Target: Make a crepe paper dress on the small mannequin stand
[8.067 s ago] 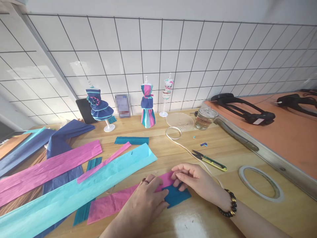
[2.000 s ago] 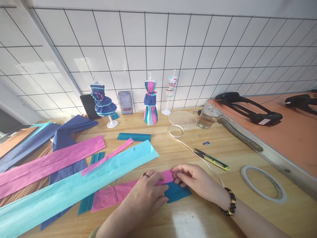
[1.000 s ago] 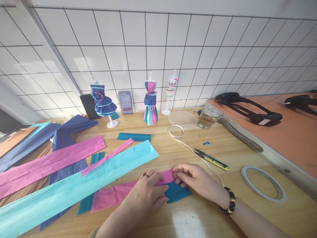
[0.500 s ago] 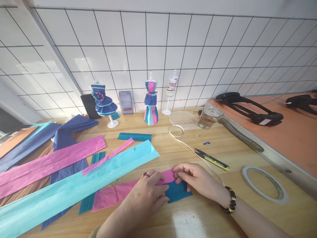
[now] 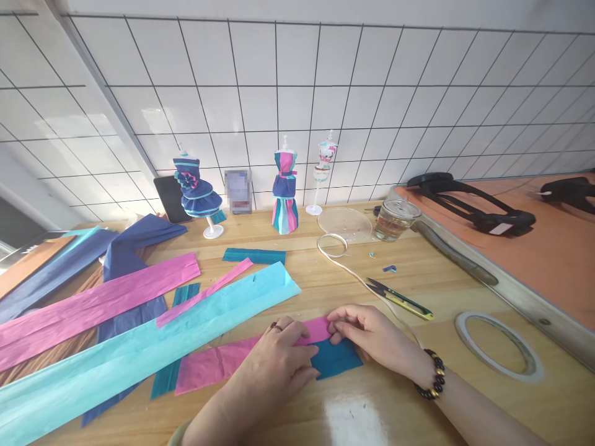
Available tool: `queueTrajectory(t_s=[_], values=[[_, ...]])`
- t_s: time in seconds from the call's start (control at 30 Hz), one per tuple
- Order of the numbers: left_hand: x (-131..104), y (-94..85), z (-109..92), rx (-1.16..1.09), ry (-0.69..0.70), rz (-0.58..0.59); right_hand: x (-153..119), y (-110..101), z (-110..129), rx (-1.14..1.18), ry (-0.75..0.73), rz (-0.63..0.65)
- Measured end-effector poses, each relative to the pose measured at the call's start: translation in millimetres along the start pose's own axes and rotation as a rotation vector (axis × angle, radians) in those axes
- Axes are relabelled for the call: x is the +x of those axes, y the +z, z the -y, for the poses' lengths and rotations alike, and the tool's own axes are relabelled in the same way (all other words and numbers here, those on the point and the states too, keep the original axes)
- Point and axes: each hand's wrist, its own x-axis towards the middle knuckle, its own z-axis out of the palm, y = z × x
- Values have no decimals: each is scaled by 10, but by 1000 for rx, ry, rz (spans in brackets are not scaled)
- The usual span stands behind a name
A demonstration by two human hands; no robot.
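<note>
On the wooden table lies a long pink crepe-like strip (image 5: pixel 218 365), its right end overlapping a teal piece (image 5: pixel 337 359). My left hand (image 5: pixel 283 359) is bent over the strip, fingers curled and pressed down where pink and teal meet; it hides part of both. With thumb and fingertips together, my right hand (image 5: pixel 360 331) pinches the strip's right end. Whether it also grips the teal piece I cannot tell. Thread snips (image 5: pixel 402 298) with yellow-green handles lie beyond the right hand, near a thin pale cord (image 5: pixel 360 279).
Light-blue (image 5: pixel 223 310), pink and navy strips spread across the left. Three small dress forms stand by the tiled wall, among them a navy-dressed one (image 5: pixel 198 192). At right are a tape roll (image 5: pixel 499 344), a lidded glass cup (image 5: pixel 395 220) and a black headset strap (image 5: pixel 474 201).
The view has shifted very slightly. Both hands stay in nearly the same place on the strip, with the right fingers drawn in a little.
</note>
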Motion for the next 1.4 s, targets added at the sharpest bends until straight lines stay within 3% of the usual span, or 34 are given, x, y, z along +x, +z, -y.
queueTrajectory(t_s=[0.6,0.83,1.23,1.4], values=[[-17,-1,-1,-13,16,-22,-4,-15,7,-14,-75,-4],[-15,4,14,4,28,-6,11,-5,-23,-2,-23,-14],[-5,-45,-6,8,31,5,-35,-103,5,-43,-143,-246],[-8,-58,-15,4,29,0,-23,-76,-24,-4,-186,-270]])
